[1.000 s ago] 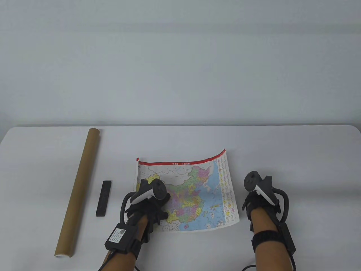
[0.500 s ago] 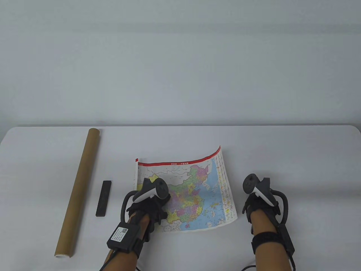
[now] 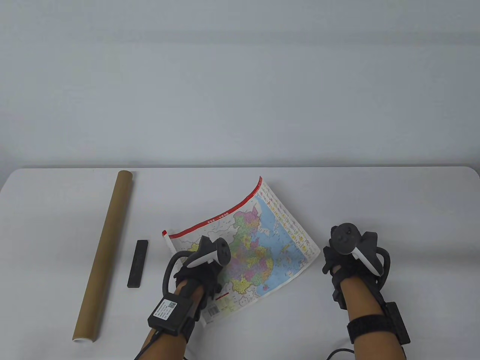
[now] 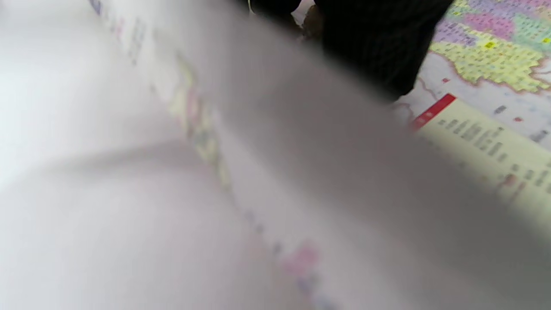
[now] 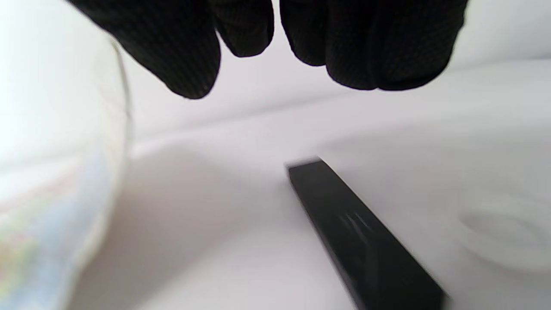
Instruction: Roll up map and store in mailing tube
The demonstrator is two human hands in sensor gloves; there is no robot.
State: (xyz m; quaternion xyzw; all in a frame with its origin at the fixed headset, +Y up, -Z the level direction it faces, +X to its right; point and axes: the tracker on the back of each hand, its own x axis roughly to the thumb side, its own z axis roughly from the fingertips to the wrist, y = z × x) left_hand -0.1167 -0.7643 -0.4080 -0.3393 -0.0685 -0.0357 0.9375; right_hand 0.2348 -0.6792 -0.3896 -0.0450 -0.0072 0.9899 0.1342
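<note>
Your left hand (image 3: pixel 198 268) rests on the map (image 3: pixel 255 243) at its near-left part; the tracker hides most of the fingers in the table view, and in the left wrist view you only see dark gloved fingers (image 4: pixel 379 47) down on the printed side, w/ a blurred pale fold of paper filling the rest, so can't tell if they pinch the sheet or just press it. The map lies skewed on the table (image 3: pixel 375 195), red-bordered edge running from near your left hand up to a far corner that curls up off the surface; its right corner sits just beside your right hand (image 3: pixel 339 262). Right hand is apart from the paper, holding nothing: in the right wrist view the fingers (image 5: pixel 193 51) hang loosely curled w/ gaps between them, above bare table. The cardboard tube (image 3: pixel 105 255) lies lengthwise at the left, well apart from the map, white-rimmed end toward you. A flat black bar (image 3: pixel 137 263) lies between tube and map, nearer the tube, touching neither. A blurry round white thing (image 5: pixel 503 228) shows at the right of the right wrist view; can't tell what it is.
</note>
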